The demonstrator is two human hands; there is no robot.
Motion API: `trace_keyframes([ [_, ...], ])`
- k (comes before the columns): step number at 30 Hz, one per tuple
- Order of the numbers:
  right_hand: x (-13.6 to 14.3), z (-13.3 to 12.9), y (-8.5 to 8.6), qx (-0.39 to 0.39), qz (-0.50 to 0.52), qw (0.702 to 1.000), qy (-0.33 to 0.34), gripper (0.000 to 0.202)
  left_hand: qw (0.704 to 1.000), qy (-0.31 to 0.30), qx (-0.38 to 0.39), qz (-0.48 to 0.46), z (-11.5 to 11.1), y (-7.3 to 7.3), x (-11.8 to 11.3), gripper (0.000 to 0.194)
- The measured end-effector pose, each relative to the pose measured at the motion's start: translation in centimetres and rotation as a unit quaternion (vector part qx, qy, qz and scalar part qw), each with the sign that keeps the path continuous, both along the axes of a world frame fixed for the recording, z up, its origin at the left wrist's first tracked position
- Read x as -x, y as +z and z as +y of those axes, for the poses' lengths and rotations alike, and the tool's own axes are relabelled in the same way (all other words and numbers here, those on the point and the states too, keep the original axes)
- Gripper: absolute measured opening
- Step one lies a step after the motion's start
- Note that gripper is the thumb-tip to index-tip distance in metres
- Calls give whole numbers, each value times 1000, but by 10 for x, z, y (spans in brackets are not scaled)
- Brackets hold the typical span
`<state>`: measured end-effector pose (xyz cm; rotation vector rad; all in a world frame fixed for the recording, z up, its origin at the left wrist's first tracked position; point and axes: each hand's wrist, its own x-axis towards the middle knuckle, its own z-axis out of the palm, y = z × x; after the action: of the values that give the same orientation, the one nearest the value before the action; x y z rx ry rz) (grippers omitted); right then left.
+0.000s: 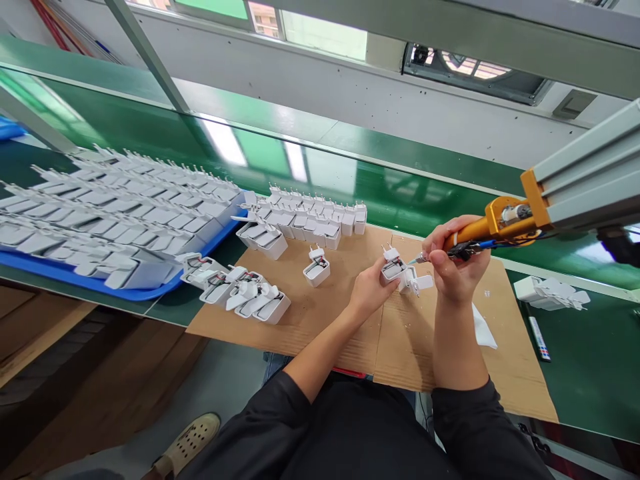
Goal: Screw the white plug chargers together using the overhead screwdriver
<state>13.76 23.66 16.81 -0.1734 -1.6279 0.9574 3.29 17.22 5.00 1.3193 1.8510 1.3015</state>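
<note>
Over flat brown cardboard [320, 320], my left hand [371, 288] clamps a white plastic box [393, 269]; at one o'clock, my right hand [456, 263] a gold tubular tool [470, 232].

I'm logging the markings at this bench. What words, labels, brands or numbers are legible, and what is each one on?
None can be read for certain.
Marker: print on its barrel, too small to read.
Cardboard: a small dark mark, too blurred to read.
White housings: no legible text.
</note>
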Motion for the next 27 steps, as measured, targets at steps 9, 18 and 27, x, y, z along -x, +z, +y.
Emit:
trace_keyframes([
  [9,0,0,1,7,-3,1000,-8,41,991,6,49,122,-24,-23,36,33],
  [18,0,3,1,2,27,999,33,36,996,-78,-1,33,-37,-30,58,47],
  [27,1,8,-4,-13,21,1000,15,38,942,-34,-60,328,-44,-37,44,41],
])
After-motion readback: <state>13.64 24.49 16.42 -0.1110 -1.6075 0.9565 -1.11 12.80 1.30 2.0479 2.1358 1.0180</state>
